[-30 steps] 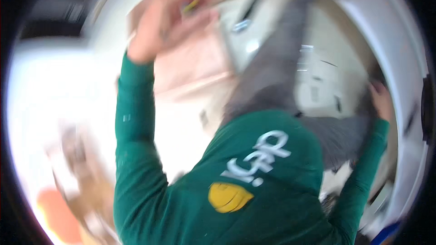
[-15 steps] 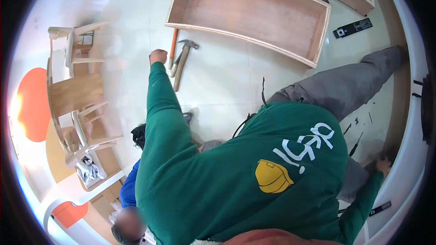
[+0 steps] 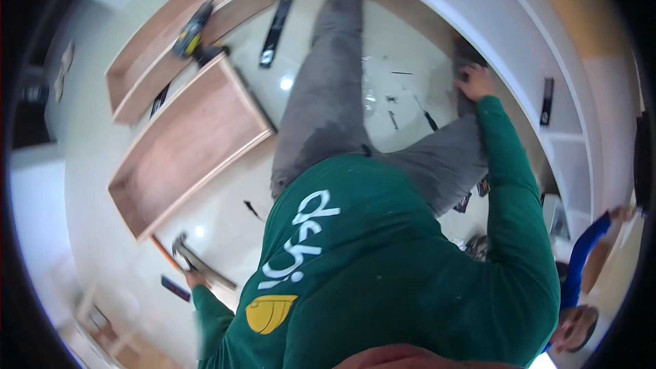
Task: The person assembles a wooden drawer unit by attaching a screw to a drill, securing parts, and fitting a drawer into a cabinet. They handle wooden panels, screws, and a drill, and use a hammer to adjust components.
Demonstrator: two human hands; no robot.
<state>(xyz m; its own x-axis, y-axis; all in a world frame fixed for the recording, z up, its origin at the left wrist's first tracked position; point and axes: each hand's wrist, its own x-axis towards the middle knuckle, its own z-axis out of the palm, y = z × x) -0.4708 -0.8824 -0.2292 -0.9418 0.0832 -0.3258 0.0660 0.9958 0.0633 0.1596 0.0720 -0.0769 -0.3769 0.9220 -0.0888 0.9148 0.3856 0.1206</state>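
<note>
My left hand (image 3: 196,277) is low on the left, down by a claw hammer (image 3: 213,271) and a tool with an orange handle (image 3: 165,253), both on the floor. Its fingers are too small and blurred to show whether they grip anything. On the right, my right hand (image 3: 477,82) rests by my lower leg, at the edge of a white cabinet (image 3: 540,61). Its fingers are bent and somewhat apart, with nothing visible between them. A dark screwdriver (image 3: 429,119) and a few small dark pieces lie on the floor between my legs.
Two open wooden drawer boxes (image 3: 191,147) stand to the left, with a cordless drill (image 3: 193,33) by them. A black metal slide (image 3: 276,32) lies beyond my leg. Another black strip (image 3: 547,101) is on the cabinet. A person in blue (image 3: 589,256) is at the far right.
The view has swung to the right, so the drawer boxes now appear farther left and the cabinet nearer the middle. My left hand stays near the hammer; my right hand stays by the cabinet edge.
</note>
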